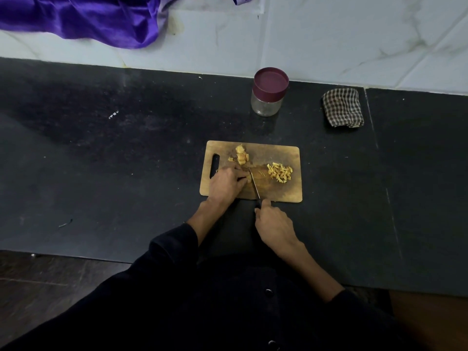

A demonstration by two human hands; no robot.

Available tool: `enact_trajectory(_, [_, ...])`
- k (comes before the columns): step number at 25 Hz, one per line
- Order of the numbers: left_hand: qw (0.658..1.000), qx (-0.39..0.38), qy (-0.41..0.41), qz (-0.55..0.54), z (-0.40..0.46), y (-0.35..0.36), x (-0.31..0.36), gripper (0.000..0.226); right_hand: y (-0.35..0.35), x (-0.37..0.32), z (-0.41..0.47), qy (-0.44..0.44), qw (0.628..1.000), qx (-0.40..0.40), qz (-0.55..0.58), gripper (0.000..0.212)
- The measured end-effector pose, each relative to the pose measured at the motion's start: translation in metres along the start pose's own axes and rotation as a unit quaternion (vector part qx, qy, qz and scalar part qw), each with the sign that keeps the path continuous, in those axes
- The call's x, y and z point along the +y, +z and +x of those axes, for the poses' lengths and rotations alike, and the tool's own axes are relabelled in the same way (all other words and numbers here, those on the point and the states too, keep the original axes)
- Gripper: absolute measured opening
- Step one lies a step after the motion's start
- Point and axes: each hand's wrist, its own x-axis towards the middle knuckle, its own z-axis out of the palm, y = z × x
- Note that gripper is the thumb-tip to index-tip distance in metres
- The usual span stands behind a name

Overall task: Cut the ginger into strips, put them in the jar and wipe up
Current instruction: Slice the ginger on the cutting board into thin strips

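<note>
Nearest, the right hand point(273, 221) grips the handle of the knife point(254, 184), its blade lying across the cutting board point(278, 193). Just left of the blade, the left hand point(226, 182) curls its fingers over a piece of ginger, mostly hidden, pinning it to the board. To the right lies a pile of cut strips point(279, 172); further back, uncut ginger chunks point(241, 155) wait. Cutting looks roughly half done. Beyond, on the table point(126, 160), the jar point(269, 93) stands lidded and empty, the checked cloth point(343, 108) folded and seemingly untouched.
</note>
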Motion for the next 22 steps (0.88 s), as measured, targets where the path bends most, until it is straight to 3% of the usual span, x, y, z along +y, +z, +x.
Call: enact_trajectory(22, [1.0,-0.01,-0.007,-0.012,-0.001,-0.004,0.004,0.021,-0.006,-0.015,0.009,0.051,0.998,-0.018,0.017,0.027])
